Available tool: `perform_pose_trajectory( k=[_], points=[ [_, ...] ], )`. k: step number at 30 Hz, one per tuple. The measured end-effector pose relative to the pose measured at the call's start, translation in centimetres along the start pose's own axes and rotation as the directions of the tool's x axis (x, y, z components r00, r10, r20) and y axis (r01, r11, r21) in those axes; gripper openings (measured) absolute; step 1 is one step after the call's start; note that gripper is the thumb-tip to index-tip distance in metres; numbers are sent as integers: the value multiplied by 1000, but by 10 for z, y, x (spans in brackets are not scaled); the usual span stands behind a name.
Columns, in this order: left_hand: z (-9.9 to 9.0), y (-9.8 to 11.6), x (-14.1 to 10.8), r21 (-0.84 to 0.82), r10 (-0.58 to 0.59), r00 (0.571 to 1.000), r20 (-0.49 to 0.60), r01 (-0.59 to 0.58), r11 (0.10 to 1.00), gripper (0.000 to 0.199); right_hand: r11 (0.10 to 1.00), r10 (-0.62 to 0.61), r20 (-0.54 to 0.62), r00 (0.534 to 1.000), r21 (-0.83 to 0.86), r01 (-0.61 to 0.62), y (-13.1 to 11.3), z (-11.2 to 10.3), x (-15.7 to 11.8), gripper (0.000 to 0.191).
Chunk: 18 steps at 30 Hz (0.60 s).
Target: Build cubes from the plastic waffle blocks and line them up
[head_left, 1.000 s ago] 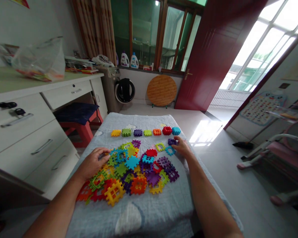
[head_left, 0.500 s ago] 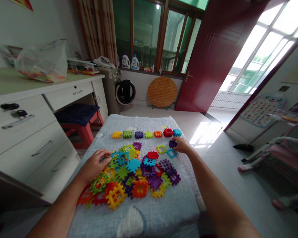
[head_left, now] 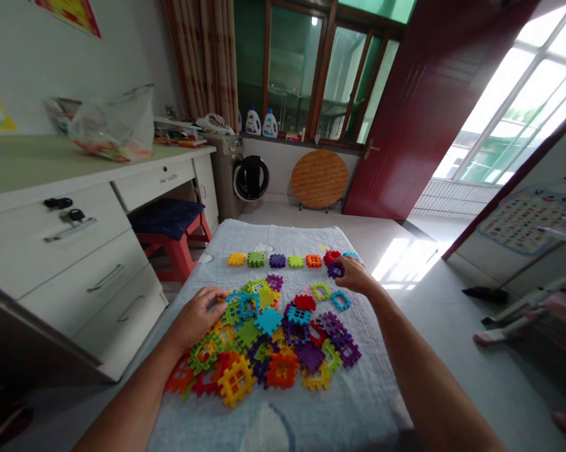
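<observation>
My right hand (head_left: 357, 276) pinches a purple interlocking plastic tile (head_left: 336, 270) at the right end of a row of coloured tile stacks. Just behind the tile is a red stack (head_left: 332, 257), and my fingers partly cover a light-blue stack (head_left: 351, 255). My left hand (head_left: 198, 317) lies open at the left side of a loose tile pile, fingers bent and tips at its edge, nothing visibly gripped. In that pile are a light-blue tile (head_left: 268, 321), an orange tile (head_left: 282, 369) and a yellow window tile (head_left: 236, 381). A green frame (head_left: 320, 291) and a blue frame (head_left: 340, 301) lie nearer me than the row.
A pale blue cloth (head_left: 358, 402) covers the table under the tiles. The row also includes yellow (head_left: 236, 259), green (head_left: 256, 259) and orange (head_left: 314, 261) pieces. To the left stand a drawer desk (head_left: 99, 251) and a red stool (head_left: 177, 254).
My right hand has carried the purple tile slightly away from me, closer to the red stack, and now overlaps the light-blue stack. My left hand stays by the pile. The camera view has shifted.
</observation>
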<state>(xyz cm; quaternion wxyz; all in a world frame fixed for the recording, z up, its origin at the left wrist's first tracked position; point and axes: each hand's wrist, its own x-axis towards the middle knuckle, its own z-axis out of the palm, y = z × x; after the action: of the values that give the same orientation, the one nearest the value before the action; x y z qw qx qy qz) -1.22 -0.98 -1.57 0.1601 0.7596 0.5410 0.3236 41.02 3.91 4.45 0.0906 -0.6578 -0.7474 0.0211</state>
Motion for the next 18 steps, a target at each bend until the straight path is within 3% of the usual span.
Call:
perform_pose_trajectory(
  k=[4,9,13,18],
  points=[
    [-1,1,-1,6,-8,1000,26,7,1000,29,974,-198,-69,978,96,204,-58,-2,32,55],
    [-3,6,-3,0,-22,1000,18,22,1000,29,968,-249,9,968,41,249,-120,15,72,54],
    [-4,11,-3,-11,-36,999,17,36,999,30,964,-260,59,964,-32,262,-136,28,92,55],
    [-7,16,-3,-30,-48,999,15,49,998,28,956,-278,140,950,-53,288,-135,36,103,59]
  ],
)
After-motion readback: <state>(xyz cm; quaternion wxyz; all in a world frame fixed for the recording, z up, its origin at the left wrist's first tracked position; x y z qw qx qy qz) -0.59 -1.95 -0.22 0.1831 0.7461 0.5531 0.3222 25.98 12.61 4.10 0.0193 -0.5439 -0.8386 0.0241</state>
